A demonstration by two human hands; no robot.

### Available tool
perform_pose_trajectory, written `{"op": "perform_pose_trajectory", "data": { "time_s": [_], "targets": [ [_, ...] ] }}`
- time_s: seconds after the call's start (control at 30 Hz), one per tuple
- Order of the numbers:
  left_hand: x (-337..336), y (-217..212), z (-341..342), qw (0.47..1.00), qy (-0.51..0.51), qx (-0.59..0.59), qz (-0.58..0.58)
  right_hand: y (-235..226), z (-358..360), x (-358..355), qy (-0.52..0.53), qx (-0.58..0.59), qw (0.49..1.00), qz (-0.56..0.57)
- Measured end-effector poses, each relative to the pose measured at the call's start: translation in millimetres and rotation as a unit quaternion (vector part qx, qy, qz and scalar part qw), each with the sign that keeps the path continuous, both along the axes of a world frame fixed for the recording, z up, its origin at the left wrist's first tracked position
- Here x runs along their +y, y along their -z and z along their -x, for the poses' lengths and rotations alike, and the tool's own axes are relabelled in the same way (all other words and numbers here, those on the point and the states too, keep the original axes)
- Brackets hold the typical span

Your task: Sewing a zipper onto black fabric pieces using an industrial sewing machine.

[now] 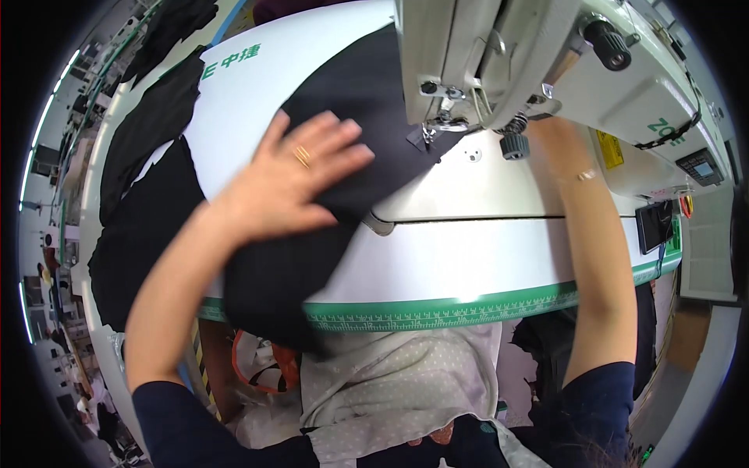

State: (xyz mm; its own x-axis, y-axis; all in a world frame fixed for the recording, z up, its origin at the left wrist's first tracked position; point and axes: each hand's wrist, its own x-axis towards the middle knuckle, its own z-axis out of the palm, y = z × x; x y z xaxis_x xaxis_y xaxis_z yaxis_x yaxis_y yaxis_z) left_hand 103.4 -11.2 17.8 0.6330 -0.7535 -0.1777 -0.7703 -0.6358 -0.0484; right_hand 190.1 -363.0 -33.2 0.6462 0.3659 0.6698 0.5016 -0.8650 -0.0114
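Observation:
My left hand (300, 171) is over a black fabric piece (351, 86), fingers stretched out and slightly apart, slightly blurred; nothing is gripped in it. The fabric spreads across the white table, and its right edge lies under the presser foot (427, 137) of a white sewing machine (538, 47). One end of the cloth hangs over the table's front edge. My right hand (552, 144) reaches behind the machine's needle end, beneath its arm. It is smeared by motion, and the machine hides its fingers, so any hold there cannot be seen.
More black fabric pieces (148, 226) lie along the table's left side. A green measuring strip (437, 310) runs along the front edge. A dark phone-like device (654, 226) is at the right end. A spotted light cloth (406, 370) covers my lap.

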Motion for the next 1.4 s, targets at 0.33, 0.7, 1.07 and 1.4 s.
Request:
{"op": "perform_pose_trajectory", "data": {
  "time_s": [0.33,0.7,1.07,1.4],
  "targets": [
    [-53.2,14.8,-1.9,0.982,-0.109,0.012,0.151,-23.8,92.9,-2.8,0.075,0.113,0.991,-0.022],
    [-71.7,21.2,-3.9,0.943,-0.056,-0.054,0.323,-19.0,97.1,-16.3,0.016,0.173,0.974,-0.145],
    [-86.7,45.9,-20.6,0.902,0.061,-0.289,0.314,-23.1,120.2,4.8,0.035,0.102,0.994,0.007],
    [-90.4,45.4,-29.2,0.86,-0.119,0.024,0.496,-28.4,159.7,46.5,0.018,0.129,0.991,0.013]
  ]
}}
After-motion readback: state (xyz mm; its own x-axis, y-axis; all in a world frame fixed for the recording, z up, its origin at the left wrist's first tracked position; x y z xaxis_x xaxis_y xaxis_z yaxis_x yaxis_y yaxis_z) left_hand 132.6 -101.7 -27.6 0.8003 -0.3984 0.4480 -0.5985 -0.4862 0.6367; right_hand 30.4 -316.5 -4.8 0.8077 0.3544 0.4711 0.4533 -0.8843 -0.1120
